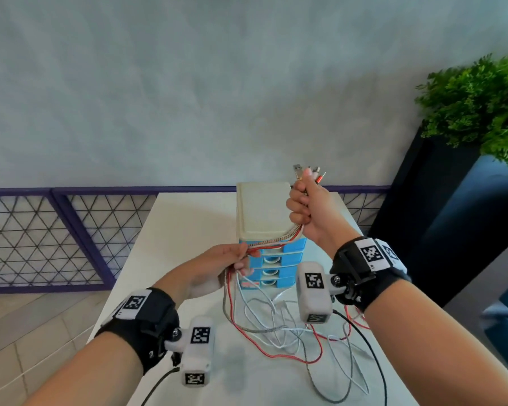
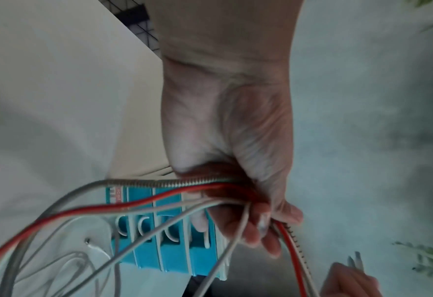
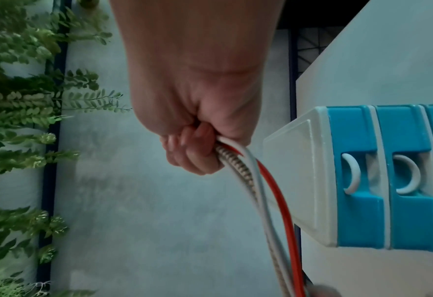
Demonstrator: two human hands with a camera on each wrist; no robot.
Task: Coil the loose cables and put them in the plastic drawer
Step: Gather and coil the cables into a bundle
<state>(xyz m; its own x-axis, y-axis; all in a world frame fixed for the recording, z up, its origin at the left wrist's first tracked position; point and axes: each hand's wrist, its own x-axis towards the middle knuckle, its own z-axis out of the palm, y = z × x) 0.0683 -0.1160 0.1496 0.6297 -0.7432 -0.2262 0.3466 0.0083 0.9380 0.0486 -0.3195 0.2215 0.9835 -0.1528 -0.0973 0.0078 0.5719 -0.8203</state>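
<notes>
The bundle of red, white and metal-braided cables [image 1: 276, 240] stretched taut between both fists, plugs gathered above the right hand [image 1: 308, 210], apparently for even coiling. The left hand [image 1: 217, 266] clamped it lower; loose tails sprawled on the white table [image 1: 188, 230] before the blue plastic drawer unit [image 1: 276, 265].

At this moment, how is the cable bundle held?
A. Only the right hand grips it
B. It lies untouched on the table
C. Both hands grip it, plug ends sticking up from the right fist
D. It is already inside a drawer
C: the right hand grips the cables with plugs above the fist, and the left hand holds them lower down.
</notes>
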